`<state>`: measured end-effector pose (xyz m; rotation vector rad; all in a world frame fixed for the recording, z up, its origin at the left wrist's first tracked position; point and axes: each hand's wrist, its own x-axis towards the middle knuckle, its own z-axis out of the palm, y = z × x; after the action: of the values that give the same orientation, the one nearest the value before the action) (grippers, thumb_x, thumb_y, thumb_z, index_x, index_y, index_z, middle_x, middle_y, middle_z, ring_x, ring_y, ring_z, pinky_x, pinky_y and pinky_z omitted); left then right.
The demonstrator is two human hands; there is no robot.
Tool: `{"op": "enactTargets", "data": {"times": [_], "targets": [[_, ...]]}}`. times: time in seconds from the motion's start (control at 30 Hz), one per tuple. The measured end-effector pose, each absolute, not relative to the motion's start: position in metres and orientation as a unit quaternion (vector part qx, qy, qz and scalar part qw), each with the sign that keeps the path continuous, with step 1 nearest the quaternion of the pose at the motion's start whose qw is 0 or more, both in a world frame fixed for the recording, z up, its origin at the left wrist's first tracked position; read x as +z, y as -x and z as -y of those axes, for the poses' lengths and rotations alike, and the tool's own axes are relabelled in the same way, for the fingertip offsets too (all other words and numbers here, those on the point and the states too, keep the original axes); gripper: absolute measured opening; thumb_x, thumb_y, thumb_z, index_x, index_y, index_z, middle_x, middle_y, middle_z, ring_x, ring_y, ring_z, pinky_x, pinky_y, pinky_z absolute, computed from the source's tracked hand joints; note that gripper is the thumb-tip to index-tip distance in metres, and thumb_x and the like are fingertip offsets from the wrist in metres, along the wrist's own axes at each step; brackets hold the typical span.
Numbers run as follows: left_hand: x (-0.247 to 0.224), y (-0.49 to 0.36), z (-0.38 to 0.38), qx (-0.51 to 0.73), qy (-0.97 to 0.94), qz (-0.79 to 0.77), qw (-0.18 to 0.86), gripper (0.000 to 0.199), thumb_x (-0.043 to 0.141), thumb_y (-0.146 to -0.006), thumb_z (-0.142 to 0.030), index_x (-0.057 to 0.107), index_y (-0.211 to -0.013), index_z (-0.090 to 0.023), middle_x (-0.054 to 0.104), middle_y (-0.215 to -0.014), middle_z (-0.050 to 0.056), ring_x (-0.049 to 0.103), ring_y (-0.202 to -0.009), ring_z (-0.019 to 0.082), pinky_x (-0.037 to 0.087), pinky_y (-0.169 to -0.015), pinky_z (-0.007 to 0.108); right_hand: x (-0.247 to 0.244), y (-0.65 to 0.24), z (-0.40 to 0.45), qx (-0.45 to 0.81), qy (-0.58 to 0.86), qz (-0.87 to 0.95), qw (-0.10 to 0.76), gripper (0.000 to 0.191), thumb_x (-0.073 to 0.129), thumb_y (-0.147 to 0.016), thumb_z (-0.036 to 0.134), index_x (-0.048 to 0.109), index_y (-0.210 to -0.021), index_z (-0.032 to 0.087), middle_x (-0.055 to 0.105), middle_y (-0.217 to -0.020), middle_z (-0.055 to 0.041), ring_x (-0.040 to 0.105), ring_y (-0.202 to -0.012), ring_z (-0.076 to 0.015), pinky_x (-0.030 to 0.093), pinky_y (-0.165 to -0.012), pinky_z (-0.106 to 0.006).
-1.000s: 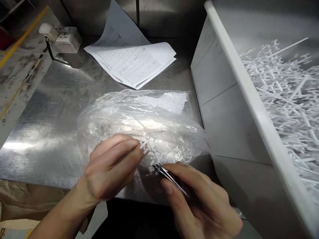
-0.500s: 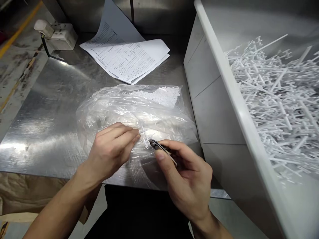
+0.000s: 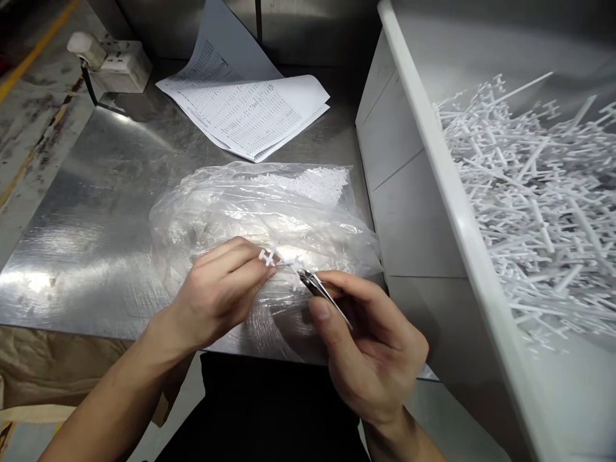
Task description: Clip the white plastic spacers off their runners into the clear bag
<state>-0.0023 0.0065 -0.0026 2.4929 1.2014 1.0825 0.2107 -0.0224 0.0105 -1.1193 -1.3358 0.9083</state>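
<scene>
Between the fingertips of my left hand (image 3: 226,289) is a small white plastic sprue (image 3: 267,258) with short cross-shaped branches. My right hand (image 3: 373,340) grips a metal nail clipper (image 3: 323,294), thumb on one side and fingers on the other. The clipper's jaws are at the right end of the sprue; whether they touch it I cannot tell. Under both hands lies a clear plastic bag (image 3: 206,199), crumpled. Small white pieces (image 3: 322,185) show through its far right part.
A white bin (image 3: 423,212) stands at right, holding a heap of white sprues (image 3: 543,205). Printed sheets (image 3: 255,115) lie behind the bag on the metal table (image 3: 91,212). A power socket block (image 3: 122,67) with a plug sits back left. Brown paper (image 3: 58,366) is below the front edge.
The sprue has been turned in my left fingers, and its branched end now sticks up by the fingertips. My right hand and the clipper have shifted slightly right.
</scene>
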Motion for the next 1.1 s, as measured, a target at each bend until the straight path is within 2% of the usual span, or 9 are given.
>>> {"op": "enactTargets", "data": {"times": [0.17,0.3,0.5,0.73,0.83,1.0,1.1], "targets": [[-0.003,0.003,-0.005,0.35,-0.851,-0.37,0.127,0.017,0.064,-0.109,-0.008,0.069,-0.123,-0.018,0.078,-0.106,0.005,0.072,-0.098,0.016,0.062,-0.091,0.032,0.012,-0.204,0.017,0.394,0.502,0.516,0.572,0.02,0.084,-0.094,0.014,0.083,-0.111,0.024,0.081,-0.081,0.004,0.072,-0.065,-0.0111,0.061,-0.061,-0.022],[0.002,0.001,-0.006,0.353,-0.858,-0.351,0.13,0.019,0.065,-0.107,-0.004,0.068,-0.12,-0.017,0.077,-0.101,0.004,0.071,-0.093,0.016,0.062,-0.088,0.032,0.015,-0.201,0.012,0.409,0.526,0.494,0.559,0.01,0.082,-0.094,0.017,0.082,-0.103,0.021,0.078,-0.074,0.0033,0.068,-0.059,-0.0112,0.058,-0.053,-0.021],[0.002,0.001,-0.005,0.343,-0.86,-0.353,0.135,0.02,0.064,-0.106,-0.004,0.068,-0.118,-0.019,0.077,-0.1,0.004,0.071,-0.092,0.018,0.062,-0.085,0.033,0.015,-0.202,0.01,0.414,0.532,0.501,0.543,0.007,0.082,-0.096,0.022,0.081,-0.103,0.021,0.077,-0.073,0.002,0.065,-0.056,-0.0122,0.057,-0.049,-0.023],[-0.001,0.003,-0.005,0.318,-0.872,-0.344,0.143,0.021,0.058,-0.106,0.0,0.068,-0.11,-0.018,0.074,-0.1,0.005,0.065,-0.089,0.017,0.058,-0.082,0.031,0.014,-0.2,0.009,0.404,0.525,0.515,0.544,0.006,0.079,-0.098,0.02,0.081,-0.104,0.021,0.084,-0.082,0.0016,0.076,-0.065,-0.0132,0.062,-0.057,-0.022],[-0.003,0.001,-0.005,0.322,-0.871,-0.349,0.126,0.023,0.057,-0.106,0.001,0.068,-0.114,-0.017,0.074,-0.099,0.004,0.066,-0.09,0.017,0.06,-0.083,0.031,0.015,-0.2,0.006,0.379,0.536,0.538,0.528,0.004,0.078,-0.1,0.021,0.081,-0.103,0.02,0.085,-0.085,0.001,0.077,-0.067,-0.013,0.063,-0.061,-0.023],[-0.004,-0.001,-0.008,0.331,-0.865,-0.364,0.096,0.02,0.06,-0.106,0.0,0.068,-0.115,-0.017,0.075,-0.098,0.003,0.068,-0.089,0.016,0.061,-0.085,0.03,0.014,-0.198,0.0,0.353,0.557,0.559,0.502,0.007,0.077,-0.101,0.025,0.081,-0.099,0.02,0.077,-0.071,0.0024,0.066,-0.055,-0.0127,0.052,-0.05,-0.026],[-0.004,-0.001,-0.009,0.34,-0.861,-0.367,0.089,0.018,0.063,-0.106,0.0,0.069,-0.113,-0.015,0.075,-0.098,0.004,0.068,-0.09,0.015,0.061,-0.086,0.03,0.013,-0.197,-0.001,0.355,0.547,0.541,0.532,0.005,0.079,-0.099,0.024,0.082,-0.1,0.02,0.083,-0.083,-0.0007,0.074,-0.065,-0.0147,0.06,-0.057,-0.027]]}}
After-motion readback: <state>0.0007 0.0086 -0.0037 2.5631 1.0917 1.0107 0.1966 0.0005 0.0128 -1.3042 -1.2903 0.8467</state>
